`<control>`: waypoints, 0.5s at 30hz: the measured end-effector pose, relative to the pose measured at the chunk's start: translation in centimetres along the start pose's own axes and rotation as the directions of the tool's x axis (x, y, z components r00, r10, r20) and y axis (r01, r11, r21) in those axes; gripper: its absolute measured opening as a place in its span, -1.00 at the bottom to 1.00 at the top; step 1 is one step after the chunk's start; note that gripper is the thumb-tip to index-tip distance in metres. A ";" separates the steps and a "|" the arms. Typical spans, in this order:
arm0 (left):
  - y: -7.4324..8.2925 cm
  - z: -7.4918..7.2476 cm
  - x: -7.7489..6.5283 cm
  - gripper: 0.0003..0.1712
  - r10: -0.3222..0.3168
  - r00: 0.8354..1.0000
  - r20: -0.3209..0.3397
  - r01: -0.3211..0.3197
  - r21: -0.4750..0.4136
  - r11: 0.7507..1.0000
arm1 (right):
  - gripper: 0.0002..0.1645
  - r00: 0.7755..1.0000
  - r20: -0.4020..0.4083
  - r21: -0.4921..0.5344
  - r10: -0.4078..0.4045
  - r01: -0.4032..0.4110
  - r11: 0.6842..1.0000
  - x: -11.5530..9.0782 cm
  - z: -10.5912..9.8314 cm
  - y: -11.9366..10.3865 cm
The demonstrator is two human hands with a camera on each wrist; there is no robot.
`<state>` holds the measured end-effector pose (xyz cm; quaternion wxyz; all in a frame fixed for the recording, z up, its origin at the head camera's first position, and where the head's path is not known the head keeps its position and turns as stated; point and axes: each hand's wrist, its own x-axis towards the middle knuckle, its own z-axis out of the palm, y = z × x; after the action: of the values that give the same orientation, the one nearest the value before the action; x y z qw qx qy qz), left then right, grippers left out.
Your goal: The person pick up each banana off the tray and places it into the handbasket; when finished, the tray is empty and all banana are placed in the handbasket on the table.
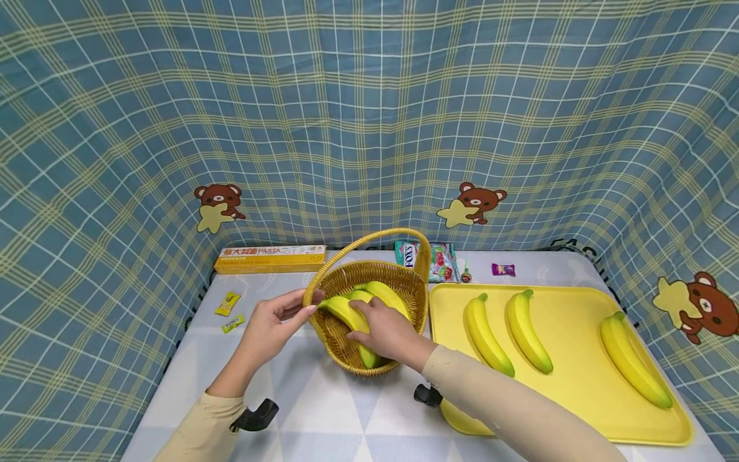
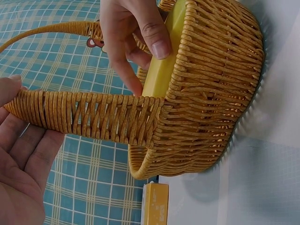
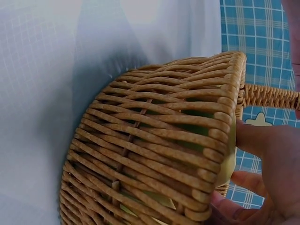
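Observation:
A woven basket with a tall arched handle stands on the table, with several yellow bananas inside. My left hand pinches the handle low on its left side; in the left wrist view, the thumb lies on one face and the fingers behind. Reaching in over the near rim, my right hand grips a banana lying on top. Another banana lies behind it. In the right wrist view, the basket wall hides most of the fruit.
To the right, a yellow tray carries bananas. Along the back lie a pasta box, a candy bag and a purple wrapped sweet. Two yellow sweets, one being, lie left. A plaid curtain surrounds the table.

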<state>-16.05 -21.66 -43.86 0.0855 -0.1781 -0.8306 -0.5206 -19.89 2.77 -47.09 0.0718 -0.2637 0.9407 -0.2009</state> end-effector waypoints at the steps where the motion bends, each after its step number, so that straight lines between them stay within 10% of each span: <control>1: 0.0 0.0 0.0 -0.66 0.000 1.000 0.000 0.000 -0.002 1.000 | -0.20 1.000 0.001 -0.002 0.001 -0.001 1.000 0.0 0.0 0.0; 15: 0.2 -0.1 0.0 -0.64 -0.008 1.000 0.004 0.008 -0.008 1.000 | -0.29 0.999 -0.047 0.009 -0.014 0.015 1.000 -1.3 -1.2 0.7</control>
<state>-15.96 -21.68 -43.64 0.0809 -0.1760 -0.8293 -0.5241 -19.43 4.37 -46.24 0.0494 -0.2654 0.9393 -0.2117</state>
